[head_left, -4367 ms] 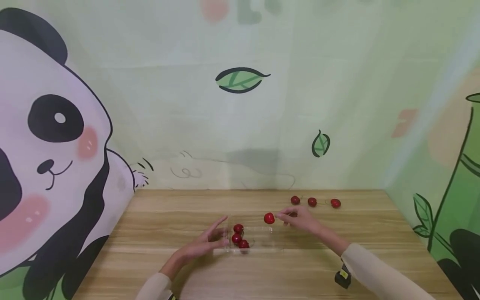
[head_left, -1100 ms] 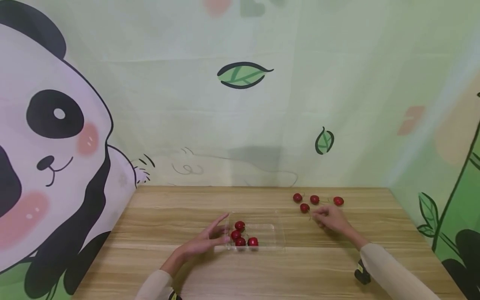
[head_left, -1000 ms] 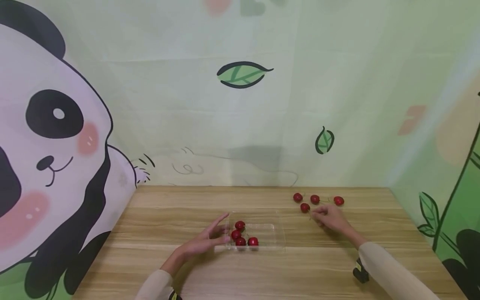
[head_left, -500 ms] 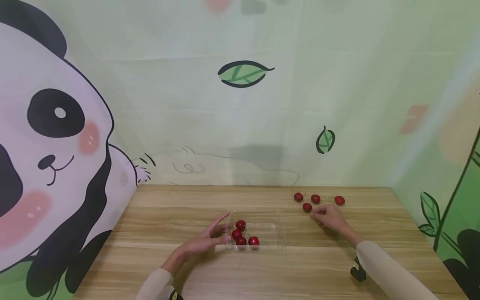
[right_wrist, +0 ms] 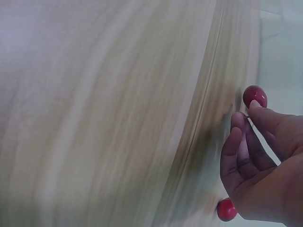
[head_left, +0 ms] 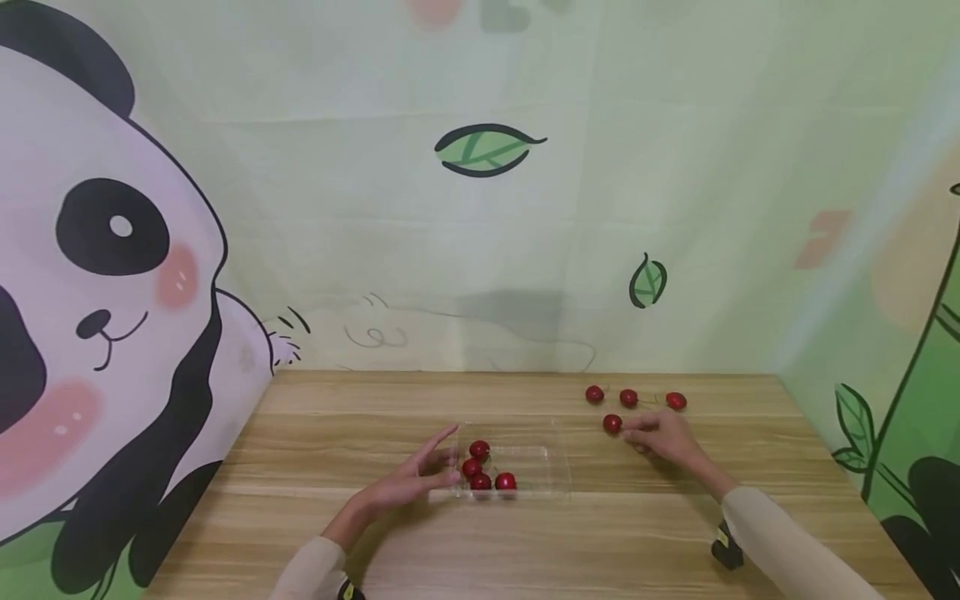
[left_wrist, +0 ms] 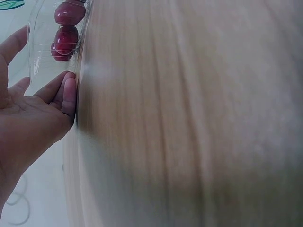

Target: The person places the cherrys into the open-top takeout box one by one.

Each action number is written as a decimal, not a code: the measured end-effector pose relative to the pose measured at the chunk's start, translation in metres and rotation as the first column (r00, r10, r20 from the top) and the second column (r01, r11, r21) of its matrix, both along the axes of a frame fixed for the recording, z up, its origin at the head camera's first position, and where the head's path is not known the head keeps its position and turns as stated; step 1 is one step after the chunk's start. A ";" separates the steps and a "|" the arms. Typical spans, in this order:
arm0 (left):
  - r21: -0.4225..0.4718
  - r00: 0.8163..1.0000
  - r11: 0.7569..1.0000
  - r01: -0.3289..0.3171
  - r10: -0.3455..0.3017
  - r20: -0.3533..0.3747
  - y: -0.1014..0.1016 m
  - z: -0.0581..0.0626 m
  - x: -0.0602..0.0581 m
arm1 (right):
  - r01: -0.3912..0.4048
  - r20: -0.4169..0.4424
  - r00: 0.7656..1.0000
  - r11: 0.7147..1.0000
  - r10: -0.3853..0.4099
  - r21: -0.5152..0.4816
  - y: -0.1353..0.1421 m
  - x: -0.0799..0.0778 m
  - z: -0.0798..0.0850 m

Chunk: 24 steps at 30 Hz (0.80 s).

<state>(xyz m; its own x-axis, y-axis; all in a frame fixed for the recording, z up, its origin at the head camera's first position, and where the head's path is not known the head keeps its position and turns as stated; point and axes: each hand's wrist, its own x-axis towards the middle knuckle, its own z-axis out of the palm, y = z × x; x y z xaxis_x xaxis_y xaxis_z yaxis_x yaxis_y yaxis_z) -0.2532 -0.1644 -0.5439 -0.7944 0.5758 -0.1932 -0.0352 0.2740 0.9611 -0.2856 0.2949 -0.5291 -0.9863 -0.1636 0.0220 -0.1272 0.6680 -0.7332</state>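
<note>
My right hand [head_left: 662, 437] pinches a dark red cherry [head_left: 612, 424] by its stem, between thumb and fingertips. The right wrist view shows that cherry [right_wrist: 254, 96] just past the thumb tip, clear of the fingers. My left hand [head_left: 401, 482] is at the left end of a clear plastic box [head_left: 557, 467], fingers spread and fairly straight, fingertips right at its wall. Several cherries [head_left: 506, 482] lie in the left part of the box. Up close in the left wrist view, some of these cherries [left_wrist: 69, 13] show through the clear wall above my left hand [left_wrist: 33, 109].
Three more cherries [head_left: 628, 398] with stems lie in a row near the back of the wooden table [head_left: 360, 400], behind my right hand. A backdrop [head_left: 525, 250] with a printed panda and leaves stands along the table's back edge.
A cherry that my right hand held over the box now lies inside it. My right hand has moved right and holds another by the stem, drawn slightly nearer. My left hand stays beside the box.
</note>
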 end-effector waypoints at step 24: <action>-0.010 1.000 1.000 -0.003 0.003 -0.010 -0.002 -0.002 -0.002 | -0.076 -0.063 0.995 0.995 0.072 -0.062 -0.013 0.016 0.031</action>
